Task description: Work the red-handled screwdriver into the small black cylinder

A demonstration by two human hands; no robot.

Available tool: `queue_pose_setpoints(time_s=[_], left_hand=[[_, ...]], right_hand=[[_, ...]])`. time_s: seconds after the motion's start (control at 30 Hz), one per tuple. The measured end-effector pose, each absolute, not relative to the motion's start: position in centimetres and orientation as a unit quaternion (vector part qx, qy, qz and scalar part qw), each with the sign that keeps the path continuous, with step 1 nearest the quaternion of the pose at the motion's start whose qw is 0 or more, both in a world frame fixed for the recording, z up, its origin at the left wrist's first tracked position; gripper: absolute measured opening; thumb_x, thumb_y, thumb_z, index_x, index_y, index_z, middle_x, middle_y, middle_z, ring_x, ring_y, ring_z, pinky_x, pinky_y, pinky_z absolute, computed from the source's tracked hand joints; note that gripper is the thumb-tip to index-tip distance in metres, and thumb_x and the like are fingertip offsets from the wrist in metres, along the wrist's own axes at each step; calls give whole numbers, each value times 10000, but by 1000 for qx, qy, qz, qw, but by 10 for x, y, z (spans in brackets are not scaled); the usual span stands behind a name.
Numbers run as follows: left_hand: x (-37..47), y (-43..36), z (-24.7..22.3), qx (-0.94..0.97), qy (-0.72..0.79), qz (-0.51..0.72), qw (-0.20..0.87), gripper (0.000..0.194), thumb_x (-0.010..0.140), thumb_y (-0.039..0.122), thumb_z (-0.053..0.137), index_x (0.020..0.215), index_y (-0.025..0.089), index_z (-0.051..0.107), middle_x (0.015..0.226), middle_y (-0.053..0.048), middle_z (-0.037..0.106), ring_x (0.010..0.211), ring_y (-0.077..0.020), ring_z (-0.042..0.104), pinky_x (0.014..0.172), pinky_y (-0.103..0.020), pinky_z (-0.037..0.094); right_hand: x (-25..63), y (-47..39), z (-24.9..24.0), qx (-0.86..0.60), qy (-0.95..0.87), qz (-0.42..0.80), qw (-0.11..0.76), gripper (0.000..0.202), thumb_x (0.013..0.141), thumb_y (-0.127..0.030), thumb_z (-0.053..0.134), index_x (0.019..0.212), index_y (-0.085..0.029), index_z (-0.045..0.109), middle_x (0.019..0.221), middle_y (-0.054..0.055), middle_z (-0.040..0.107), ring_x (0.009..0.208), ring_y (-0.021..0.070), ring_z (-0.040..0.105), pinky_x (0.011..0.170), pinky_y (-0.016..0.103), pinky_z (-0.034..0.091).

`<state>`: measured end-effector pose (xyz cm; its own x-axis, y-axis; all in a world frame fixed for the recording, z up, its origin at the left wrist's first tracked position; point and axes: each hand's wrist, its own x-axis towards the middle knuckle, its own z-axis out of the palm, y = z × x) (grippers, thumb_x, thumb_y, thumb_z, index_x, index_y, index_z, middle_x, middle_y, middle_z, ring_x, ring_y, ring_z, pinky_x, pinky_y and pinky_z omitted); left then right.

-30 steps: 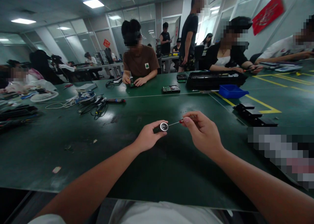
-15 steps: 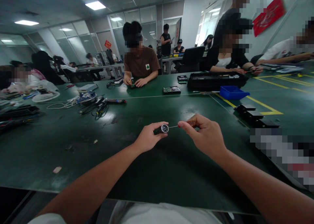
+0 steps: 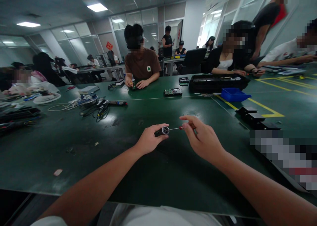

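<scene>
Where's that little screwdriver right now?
In the head view, the screwdriver is just right of centre, held in the right hand, its thin shaft pointing left to the silver-rimmed end of the black cylinder in the left hand.

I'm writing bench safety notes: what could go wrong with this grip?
The screwdriver in the right hand points into the open end of the cylinder, and the left hand's fingertips sit close to the rim; a slip might jab them.

The cylinder, pinched in that hand and seemingly held above the table, could twist or drop if pushed hard.
</scene>
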<state>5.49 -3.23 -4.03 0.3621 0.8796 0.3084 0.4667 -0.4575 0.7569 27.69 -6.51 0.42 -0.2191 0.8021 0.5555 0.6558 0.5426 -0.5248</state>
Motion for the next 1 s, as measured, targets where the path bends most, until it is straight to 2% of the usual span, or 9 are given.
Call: queue_pose_setpoints(time_s=[0.1, 0.23, 0.3, 0.37, 0.47, 0.57, 0.77, 0.83, 1.0], left_hand=[[55, -33, -39, 773, 440, 356, 286, 436, 831, 251, 725, 1258, 294, 648, 1257, -24, 658, 1192, -242, 583, 1096, -411, 391], [56, -33, -40, 780, 442, 345, 278, 431, 821, 247, 738, 1241, 305, 657, 1228, -12, 671, 1157, -234, 597, 1074, -408, 405], [56, -32, -41, 780, 441, 345, 278, 427, 822, 247, 738, 1237, 307, 658, 1227, -7, 672, 1153, -230, 600, 1072, -403, 406], [56, -31, -42, 778, 438, 351, 282, 425, 827, 242, 732, 1240, 305, 655, 1241, -1, 667, 1170, -222, 593, 1083, -392, 397], [55, -31, -41, 771, 440, 361, 284, 425, 839, 234, 720, 1253, 295, 644, 1274, 3, 653, 1211, -212, 572, 1099, -374, 382], [55, -33, -39, 777, 441, 354, 275, 434, 845, 231, 714, 1267, 294, 634, 1269, -7, 654, 1196, -216, 577, 1071, -382, 404], [56, -34, -34, 824, 401, 339, 214, 429, 867, 266, 702, 1286, 284, 615, 1229, -24, 668, 1128, -215, 586, 1025, -392, 411], [55, -33, -34, 819, 414, 336, 212, 441, 862, 268, 708, 1292, 279, 610, 1219, -23, 670, 1104, -213, 585, 982, -376, 430], [54, -33, -35, 813, 437, 322, 212, 453, 859, 281, 711, 1299, 310, 605, 1201, -9, 677, 1092, -221, 581, 990, -395, 416]], right_hand=[[277, -65, 5, -464, -780, 92, 409, 301, 984, -292, 425, 1220, -181, 576, 798, 38, 683, 655, 186, 629, 596, 307, 446], [278, -66, 6, -473, -780, 109, 395, 301, 1012, -358, 392, 1041, -210, 652, 708, 12, 672, 514, 149, 570, 507, 285, 393], [277, -67, 4, -471, -781, 113, 394, 287, 1010, -341, 397, 1116, -197, 621, 692, 7, 658, 494, 146, 553, 506, 288, 399], [276, -67, 2, -460, -782, 116, 404, 291, 997, -304, 416, 1225, -174, 542, 735, 19, 653, 558, 162, 582, 565, 304, 446], [275, -65, -1, -443, -770, 138, 438, 265, 974, -294, 464, 1209, -181, 506, 894, 67, 664, 786, 204, 648, 713, 349, 501], [276, -60, -4, -459, -723, 209, 472, 204, 961, -355, 507, 1089, -207, 564, 930, 70, 674, 844, 217, 655, 753, 376, 514], [278, -44, -8, -445, -529, 440, 573, 254, 931, -445, 520, 889, -205, 592, 792, 35, 626, 714, 185, 626, 686, 366, 553], [279, -43, -9, -446, -517, 437, 585, 245, 925, -443, 536, 899, -206, 593, 800, 32, 624, 716, 180, 620, 685, 358, 551], [278, -51, -8, -493, -624, 287, 534, 242, 972, -420, 488, 962, -204, 596, 823, 41, 655, 747, 185, 632, 708, 355, 517]])
